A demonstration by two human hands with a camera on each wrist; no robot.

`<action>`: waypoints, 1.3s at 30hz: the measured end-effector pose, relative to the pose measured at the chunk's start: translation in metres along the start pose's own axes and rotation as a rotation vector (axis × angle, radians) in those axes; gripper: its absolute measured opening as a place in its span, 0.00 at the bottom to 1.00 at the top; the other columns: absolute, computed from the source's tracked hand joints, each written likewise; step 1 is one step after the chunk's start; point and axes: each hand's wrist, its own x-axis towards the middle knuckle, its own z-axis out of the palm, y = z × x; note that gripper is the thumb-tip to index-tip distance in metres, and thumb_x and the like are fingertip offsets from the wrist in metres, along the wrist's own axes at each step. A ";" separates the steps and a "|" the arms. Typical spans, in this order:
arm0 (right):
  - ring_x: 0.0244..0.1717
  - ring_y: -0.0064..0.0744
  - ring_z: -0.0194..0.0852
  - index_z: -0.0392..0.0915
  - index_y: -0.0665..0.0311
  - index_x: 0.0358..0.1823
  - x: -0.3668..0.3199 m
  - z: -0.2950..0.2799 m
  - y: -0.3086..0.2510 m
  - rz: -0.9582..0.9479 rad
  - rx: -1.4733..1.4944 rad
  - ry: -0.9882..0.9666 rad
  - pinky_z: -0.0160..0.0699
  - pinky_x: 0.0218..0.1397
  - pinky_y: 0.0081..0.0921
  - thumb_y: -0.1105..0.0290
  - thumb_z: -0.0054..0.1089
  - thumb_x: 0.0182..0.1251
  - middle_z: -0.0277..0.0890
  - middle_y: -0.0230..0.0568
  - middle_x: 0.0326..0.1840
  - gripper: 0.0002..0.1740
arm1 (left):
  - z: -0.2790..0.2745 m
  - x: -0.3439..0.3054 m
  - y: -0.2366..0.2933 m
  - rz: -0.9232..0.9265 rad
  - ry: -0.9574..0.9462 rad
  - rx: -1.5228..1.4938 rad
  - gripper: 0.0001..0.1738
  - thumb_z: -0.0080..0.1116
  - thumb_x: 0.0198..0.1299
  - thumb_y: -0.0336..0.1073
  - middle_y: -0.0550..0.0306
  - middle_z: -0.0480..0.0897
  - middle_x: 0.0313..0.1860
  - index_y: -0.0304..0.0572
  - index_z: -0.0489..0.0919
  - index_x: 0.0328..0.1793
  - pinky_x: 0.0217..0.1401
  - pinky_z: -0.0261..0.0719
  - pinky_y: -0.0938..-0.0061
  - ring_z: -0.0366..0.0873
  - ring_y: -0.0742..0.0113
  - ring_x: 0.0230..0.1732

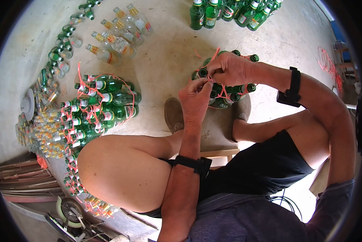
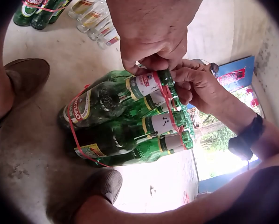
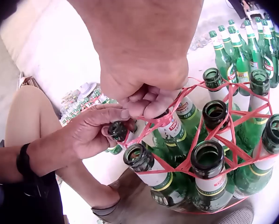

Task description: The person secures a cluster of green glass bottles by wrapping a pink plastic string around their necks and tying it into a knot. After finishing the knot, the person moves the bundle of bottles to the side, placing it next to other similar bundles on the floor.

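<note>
A bundle of green glass beer bottles (image 3: 165,193) stands upright on the floor between the person's feet. Red plastic twine (image 2: 170,106) zigzags around the bottle necks, and another strand circles the bodies lower down. At the bundle's near left corner, the left hand (image 1: 193,101) pinches the twine between thumb and forefinger, close beside a bottle mouth. Right against it, the right hand (image 1: 234,69) grips the twine with curled fingers over the necks. The fingers of both hands hide the spot where the strands meet.
More green bottles (image 1: 209,16) stand at the back. Clear bottles (image 1: 120,42) are grouped at the upper left. Twine-tied green bottles (image 1: 122,98) stand by the left knee, with many clear ones (image 1: 48,133) beyond. Loose red twine (image 1: 328,60) lies at the right.
</note>
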 end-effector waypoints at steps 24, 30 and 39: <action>0.17 0.17 0.74 0.83 0.68 0.35 -0.002 -0.004 -0.022 0.302 0.358 -0.007 0.70 0.18 0.22 0.76 0.60 0.66 0.76 0.30 0.21 0.04 | 0.003 -0.001 0.002 -0.029 0.026 -0.048 0.08 0.72 0.64 0.26 0.67 0.86 0.31 0.30 0.91 0.47 0.34 0.74 0.84 0.76 0.85 0.32; 0.26 0.39 0.81 0.80 0.63 0.32 0.002 -0.002 -0.001 -0.132 -0.163 0.061 0.78 0.30 0.39 0.75 0.63 0.61 0.75 0.39 0.22 0.01 | 0.002 -0.001 0.001 -0.023 0.008 -0.070 0.07 0.71 0.64 0.25 0.68 0.86 0.32 0.29 0.90 0.46 0.35 0.74 0.84 0.76 0.85 0.33; 0.33 0.51 0.82 0.74 0.65 0.28 0.000 -0.003 -0.004 -0.294 -0.472 0.077 0.79 0.33 0.44 0.76 0.64 0.57 0.77 0.41 0.27 0.05 | 0.004 -0.002 0.007 -0.030 -0.002 -0.095 0.07 0.72 0.64 0.25 0.69 0.84 0.32 0.30 0.90 0.46 0.36 0.73 0.85 0.75 0.86 0.33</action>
